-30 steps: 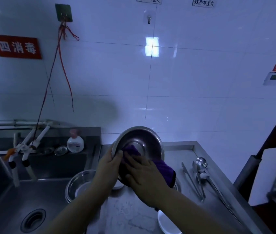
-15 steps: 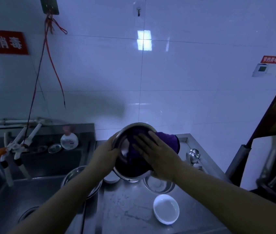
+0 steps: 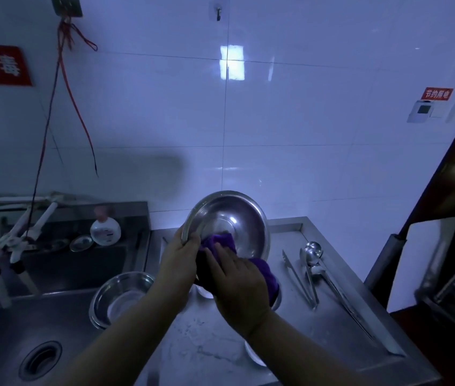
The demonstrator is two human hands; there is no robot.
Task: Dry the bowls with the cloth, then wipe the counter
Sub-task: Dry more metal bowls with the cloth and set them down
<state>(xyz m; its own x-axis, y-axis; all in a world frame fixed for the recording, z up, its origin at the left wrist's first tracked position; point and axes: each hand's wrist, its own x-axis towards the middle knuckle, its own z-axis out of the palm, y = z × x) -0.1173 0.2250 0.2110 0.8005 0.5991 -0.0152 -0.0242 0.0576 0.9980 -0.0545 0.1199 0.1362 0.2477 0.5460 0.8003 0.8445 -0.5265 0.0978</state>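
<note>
A steel bowl (image 3: 234, 221) is held tilted above the steel counter (image 3: 340, 327), its inside facing me. My left hand (image 3: 179, 260) grips its left rim. My right hand (image 3: 237, 282) presses a purple cloth (image 3: 259, 271) against the lower inside of the bowl, fingers spread over the cloth. A second steel bowl (image 3: 117, 296) sits at the sink's right edge. A small white bowl (image 3: 254, 358) lies on the counter, mostly hidden under my right forearm. Another bowl under my hands is largely hidden.
Tongs (image 3: 298, 277) and a ladle (image 3: 314, 252) with other long utensils lie on the counter's right side. The sink (image 3: 25, 324) with its drain (image 3: 39, 360) is at left, with taps (image 3: 14, 243) and a soap bottle (image 3: 105, 228) behind it. A tiled wall stands behind.
My right hand and the cloth slid from the bowl's upper right down to its lower inside. The bowl's shiny inner surface now shows. The view shifted slightly.
</note>
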